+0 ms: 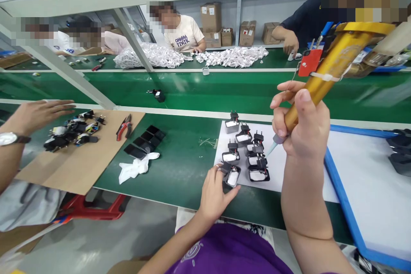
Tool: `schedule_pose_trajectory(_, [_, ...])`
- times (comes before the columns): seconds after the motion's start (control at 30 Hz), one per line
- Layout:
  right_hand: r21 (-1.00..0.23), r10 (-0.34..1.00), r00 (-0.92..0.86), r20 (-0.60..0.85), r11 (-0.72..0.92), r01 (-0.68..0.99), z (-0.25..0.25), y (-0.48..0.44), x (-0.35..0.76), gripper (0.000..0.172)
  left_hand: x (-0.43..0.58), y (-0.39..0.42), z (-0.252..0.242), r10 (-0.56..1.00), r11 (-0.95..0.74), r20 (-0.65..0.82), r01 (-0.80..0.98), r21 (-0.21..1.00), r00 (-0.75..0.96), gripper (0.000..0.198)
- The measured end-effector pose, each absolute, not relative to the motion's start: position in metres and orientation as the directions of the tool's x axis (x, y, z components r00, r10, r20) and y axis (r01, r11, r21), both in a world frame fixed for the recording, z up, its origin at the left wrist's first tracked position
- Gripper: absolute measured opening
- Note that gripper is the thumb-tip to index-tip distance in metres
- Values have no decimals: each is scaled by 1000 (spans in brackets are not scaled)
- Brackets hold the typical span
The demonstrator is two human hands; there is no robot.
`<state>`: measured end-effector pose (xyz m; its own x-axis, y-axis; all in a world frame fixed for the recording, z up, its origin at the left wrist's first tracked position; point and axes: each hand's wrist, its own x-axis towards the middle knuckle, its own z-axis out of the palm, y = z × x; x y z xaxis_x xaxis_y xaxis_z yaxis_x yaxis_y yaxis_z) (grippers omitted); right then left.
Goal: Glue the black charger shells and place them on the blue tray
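Observation:
My right hand point(303, 124) is wrapped round a yellow glue dispenser point(334, 64). Its pale blue nozzle point(274, 145) points down and left over the adapters. My left hand point(215, 195) has thumb and fingers round an opened black power adapter point(233, 176) at the near edge of a white sheet point(276, 175). White material fills that adapter's case, and its plug part leans to the left beside the fingers. Several similar adapters point(258, 174) stand in two rough columns on the sheet, each with its plug part tipped up at the back.
Black cases point(144, 142) and a white cloth point(136, 168) lie to the left. Beyond are pliers point(124, 128) and a co-worker's hand point(41, 115) over loose adapters on cardboard point(77, 171). A blue-rimmed tray point(340, 192) is at right. Behind runs a green conveyor point(205, 94).

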<state>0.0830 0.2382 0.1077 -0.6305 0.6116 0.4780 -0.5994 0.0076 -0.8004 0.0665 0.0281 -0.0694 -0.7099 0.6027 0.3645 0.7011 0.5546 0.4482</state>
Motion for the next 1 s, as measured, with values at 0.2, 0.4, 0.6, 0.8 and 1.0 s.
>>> schedule_pose_trajectory(0.2, [-796,587,-663,464,-51,-603,112,229,89,21,68,29,-54,636,442,337,686,578,-694,17])
schedule_pose_trajectory(0.4, [-802,542,-707,454,-98,-590,114,221,93,23,61,44,-16,643,269,427,709,652,-636,26])
schedule_pose_trajectory(0.6, [-779,539,-694,477,-105,-618,111,222,91,25,54,62,2,635,205,512,766,610,-578,38])
schedule_pose_trajectory(0.8, [-779,560,-685,466,-107,-618,111,223,90,29,55,65,10,619,203,538,778,594,-572,38])
schedule_pose_trajectory(1.0, [-781,556,-680,478,-85,-619,109,224,90,34,56,65,13,626,218,529,780,586,-573,38])
